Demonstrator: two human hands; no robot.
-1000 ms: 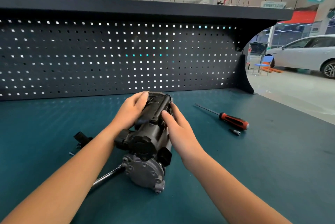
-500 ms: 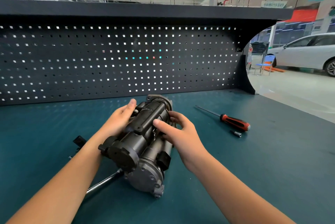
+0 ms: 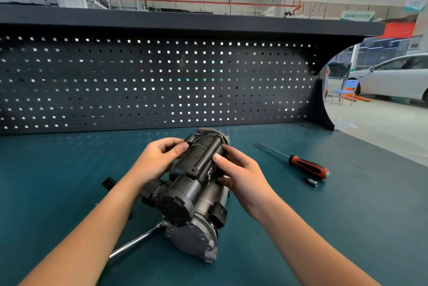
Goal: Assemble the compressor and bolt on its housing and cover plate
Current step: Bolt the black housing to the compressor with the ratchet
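Observation:
The compressor (image 3: 192, 195), a dark grey metal body with a black cylinder on top and a lighter bolted end cover facing me, lies lengthwise on the teal bench (image 3: 347, 216). My left hand (image 3: 159, 158) grips its upper left side with curled fingers. Opposite it, my right hand (image 3: 238, 170) holds the right side, thumb on the black top piece and fingers curled round the flank. Part of the compressor's right flank is hidden by that hand.
A red-and-black screwdriver (image 3: 308, 166) and a small socket bit (image 3: 311, 182) lie to the right. A chrome ratchet handle (image 3: 136, 240) pokes out from under the compressor at the lower left, near a small black part (image 3: 108, 182). A dark pegboard (image 3: 150, 82) closes the back.
The compressor has been rolled and its far end lowered toward the bench. Both hands slid along its upper part, fingers curling round it more tightly.

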